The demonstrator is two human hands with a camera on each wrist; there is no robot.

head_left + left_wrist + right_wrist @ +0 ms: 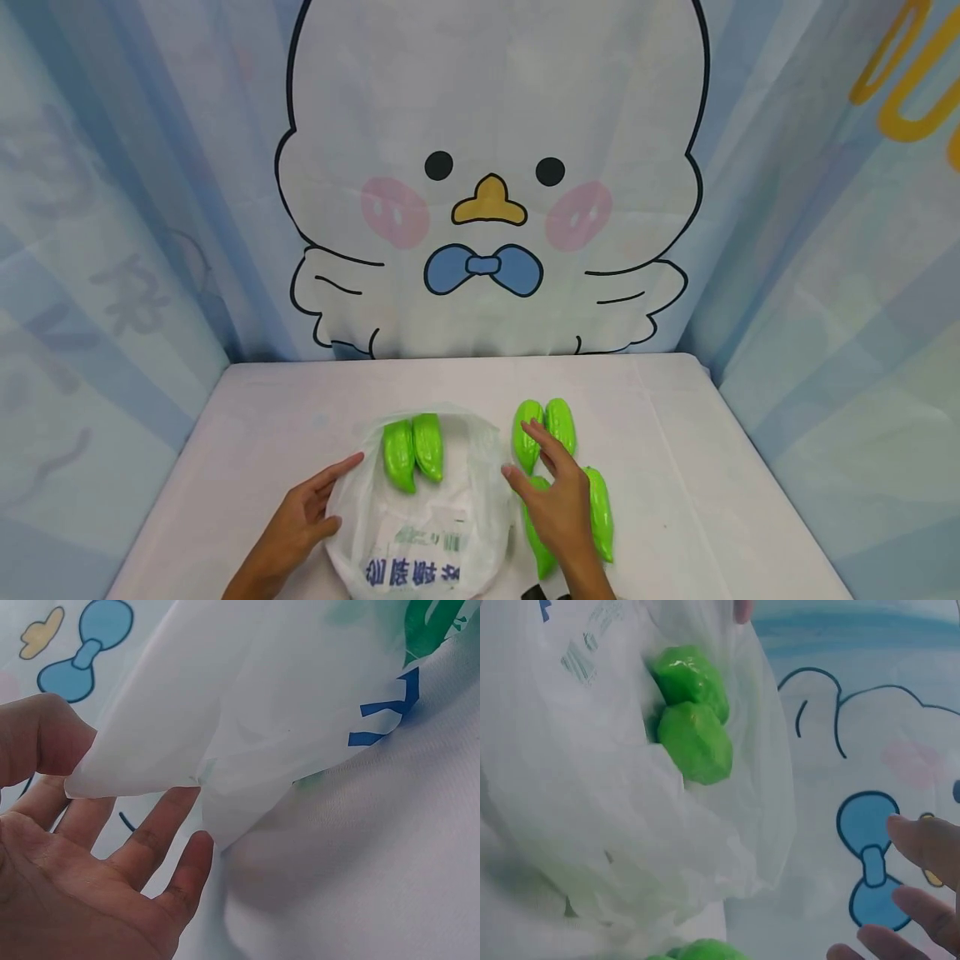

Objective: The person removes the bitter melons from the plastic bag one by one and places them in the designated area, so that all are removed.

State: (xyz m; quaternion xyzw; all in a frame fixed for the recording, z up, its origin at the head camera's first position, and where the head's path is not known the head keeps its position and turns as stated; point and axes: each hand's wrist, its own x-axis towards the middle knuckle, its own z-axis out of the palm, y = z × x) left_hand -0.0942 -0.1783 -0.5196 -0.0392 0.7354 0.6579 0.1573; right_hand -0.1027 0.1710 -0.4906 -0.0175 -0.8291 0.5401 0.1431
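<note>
A white plastic bag [487, 542] with blue print lies with its mouth spread wide. Two glossy green, curved, tapered fruit-like pieces [413, 450] rest in it side by side. At the bag's left edge is my left hand [300, 518], thumb and index finger apart and touching the plastic; in the left wrist view the rim [142, 776] hides some fingertips. My right hand [557, 500], fingers spread and holding nothing, hovers beside the bag's right edge. It is over more green pieces [561, 423], partly covering some of them.
The pieces outside the bag, several in all, lie on the white-covered table [697, 500] to its right. Small black objects [534, 592] show at the near edge. A curtain [487, 108] with a cartoon bird hangs behind, and blue cloth [97, 333] flanks both sides.
</note>
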